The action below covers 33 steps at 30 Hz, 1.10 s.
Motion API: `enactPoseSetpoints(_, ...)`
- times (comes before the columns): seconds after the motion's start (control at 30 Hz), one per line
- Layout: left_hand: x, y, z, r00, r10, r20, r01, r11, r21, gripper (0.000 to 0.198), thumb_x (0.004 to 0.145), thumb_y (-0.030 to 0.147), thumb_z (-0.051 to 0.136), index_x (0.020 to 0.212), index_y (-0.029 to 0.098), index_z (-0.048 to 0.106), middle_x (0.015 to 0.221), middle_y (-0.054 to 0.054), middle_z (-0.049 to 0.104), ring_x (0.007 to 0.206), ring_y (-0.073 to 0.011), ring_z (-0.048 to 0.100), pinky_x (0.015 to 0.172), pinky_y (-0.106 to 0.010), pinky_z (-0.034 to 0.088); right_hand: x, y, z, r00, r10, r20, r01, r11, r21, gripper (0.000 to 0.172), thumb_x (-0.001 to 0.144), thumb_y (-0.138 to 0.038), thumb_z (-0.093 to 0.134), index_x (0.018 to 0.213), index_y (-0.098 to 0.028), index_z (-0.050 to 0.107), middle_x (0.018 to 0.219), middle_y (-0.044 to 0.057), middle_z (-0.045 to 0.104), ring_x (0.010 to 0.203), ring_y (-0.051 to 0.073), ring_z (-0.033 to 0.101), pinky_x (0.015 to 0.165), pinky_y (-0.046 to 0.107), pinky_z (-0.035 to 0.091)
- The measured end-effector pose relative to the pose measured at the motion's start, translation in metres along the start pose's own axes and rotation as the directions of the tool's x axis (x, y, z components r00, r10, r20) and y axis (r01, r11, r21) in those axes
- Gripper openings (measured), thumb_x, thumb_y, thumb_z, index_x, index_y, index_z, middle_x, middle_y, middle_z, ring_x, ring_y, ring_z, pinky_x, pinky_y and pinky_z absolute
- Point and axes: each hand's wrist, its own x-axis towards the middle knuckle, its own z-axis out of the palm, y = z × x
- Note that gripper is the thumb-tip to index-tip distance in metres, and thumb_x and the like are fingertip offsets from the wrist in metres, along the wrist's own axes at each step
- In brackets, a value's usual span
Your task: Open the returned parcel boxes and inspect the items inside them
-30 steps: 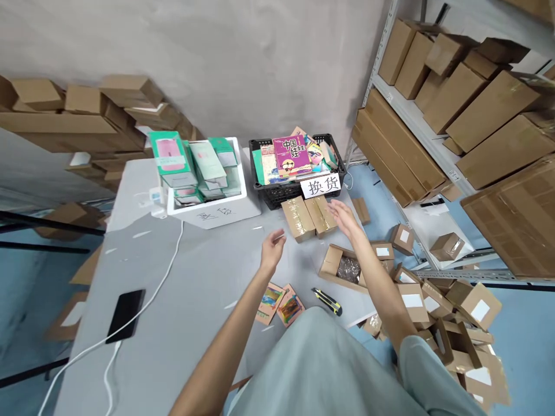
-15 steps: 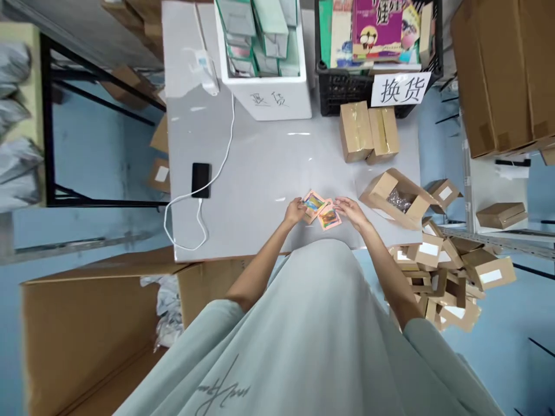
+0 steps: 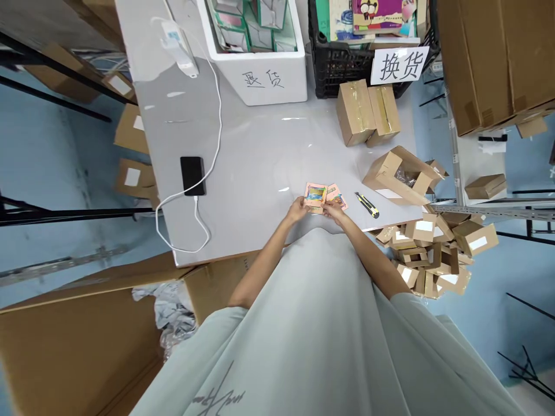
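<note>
A small pink-bordered picture booklet or card (image 3: 315,194) is pinched at its lower left by my left hand (image 3: 297,210). My right hand (image 3: 332,211) is closed on its lower right corner. Partly behind it lies a second pink-bordered card (image 3: 336,193), overlapped by the first and by my right fingers; whether those fingers grip it too I cannot tell. To the right of my right hand a yellow and black box cutter (image 3: 367,205) rests on the grey-white table (image 3: 260,167).
An opened carton (image 3: 399,176) sits at the table's right, below two taped boxes (image 3: 368,112). A white foam box (image 3: 277,81) and a black crate (image 3: 329,72) of books stand behind. On the left are a black phone-like device (image 3: 192,175) and a white cable (image 3: 219,115).
My right hand has moved left and closed on the first card, which now sits straighter and overlaps the second. The box cutter has come into sight. The view has shifted.
</note>
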Motion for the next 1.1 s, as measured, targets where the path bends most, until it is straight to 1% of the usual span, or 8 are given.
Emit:
enactPoseSetpoints(0.13,-0.026,-0.013,-0.015,0.997,-0.079,0.017,0.079,0.997,0.004,0.067,0.088,0.026,0.081,0.15,0.007,0.063,0.121,-0.019,0.083,0.109,-0.0304,0.079,0.106,-0.048,0.063,-0.015,0.002,0.004,0.996,-0.086,0.0,0.086,0.989,-0.119,0.026,0.089,-0.018,0.082,0.073,-0.022,0.061,0.053,-0.008,0.051,0.06,0.013,0.048,0.06,0.023,0.04)
enactPoseSetpoints(0.23,-0.045,-0.009,-0.03,0.998,-0.025,-0.049,0.026,1.0,0.014,0.084,0.091,0.028,0.079,0.169,0.013,0.052,0.157,-0.026,0.069,0.142,-0.0374,0.07,0.124,-0.057,0.054,-0.027,-0.002,0.002,0.983,-0.184,0.016,0.184,0.967,-0.178,0.034,0.085,-0.017,0.08,0.063,-0.023,0.055,0.057,-0.008,0.052,0.067,0.014,0.051,0.067,0.024,0.041)
enactPoseSetpoints(0.33,-0.063,0.012,-0.047,0.957,0.274,-0.1,-0.257,0.955,0.149,0.093,0.089,0.029,0.081,0.175,0.022,0.049,0.187,-0.02,0.04,0.176,-0.0389,0.033,0.142,-0.059,0.032,-0.039,-0.012,-0.005,0.942,-0.326,0.074,0.334,0.902,-0.274,0.027,0.083,-0.018,0.079,0.063,-0.022,0.062,0.066,-0.004,0.061,0.08,0.019,0.061,0.077,0.027,0.047)
enactPoseSetpoints(0.43,-0.075,0.04,-0.06,0.856,0.511,0.084,-0.509,0.801,0.316,0.068,0.091,0.033,0.079,0.158,0.026,0.071,0.171,-0.016,0.064,0.171,-0.0412,0.044,0.143,-0.063,0.029,-0.051,-0.025,-0.012,0.819,-0.52,0.242,0.573,0.723,-0.386,0.005,0.084,-0.022,0.079,0.08,-0.022,0.079,0.087,0.003,0.078,0.095,0.025,0.071,0.091,0.034,0.054)
enactPoseSetpoints(0.53,-0.082,0.06,-0.065,0.869,0.422,0.26,-0.481,0.843,0.24,0.036,0.098,0.041,0.07,0.126,0.026,0.087,0.129,-0.012,0.088,0.128,-0.0366,0.08,0.127,-0.055,0.053,-0.061,-0.04,-0.019,0.739,-0.584,0.334,0.673,0.628,-0.392,0.011,0.087,-0.03,0.081,0.093,-0.022,0.084,0.099,0.005,0.082,0.098,0.025,0.074,0.097,0.038,0.057)
enactPoseSetpoints(0.63,-0.088,0.065,-0.065,0.919,0.344,0.194,-0.361,0.931,0.057,0.042,0.097,0.06,0.073,0.111,0.023,0.088,0.114,-0.012,0.09,0.106,-0.0328,0.085,0.103,-0.045,0.066,-0.07,-0.051,-0.033,0.726,-0.653,0.215,0.683,0.652,-0.329,0.032,0.089,-0.048,0.084,0.109,-0.023,0.081,0.114,0.007,0.082,0.107,0.025,0.076,0.106,0.04,0.06)
enactPoseSetpoints(0.77,-0.106,0.067,-0.066,0.969,0.247,-0.012,-0.242,0.937,-0.252,0.071,0.078,0.082,0.089,0.108,0.018,0.085,0.114,-0.016,0.089,0.101,-0.0323,0.085,0.092,-0.043,0.07,-0.091,-0.055,-0.058,0.744,-0.668,0.005,0.66,0.734,-0.161,0.067,0.085,-0.071,0.089,0.131,-0.025,0.074,0.134,0.014,0.079,0.128,0.03,0.075,0.117,0.047,0.061)
enactPoseSetpoints(1.1,-0.161,0.098,-0.063,0.988,0.129,-0.091,-0.158,0.819,-0.552,0.068,0.072,0.072,0.103,0.11,0.02,0.084,0.113,-0.013,0.089,0.102,-0.0295,0.085,0.083,-0.04,0.073,-0.147,-0.043,-0.056,0.832,-0.526,0.178,0.519,0.85,0.089,0.069,0.082,-0.077,0.093,0.127,-0.027,0.075,0.109,0.005,0.081,0.101,0.023,0.078,0.091,0.039,0.07)
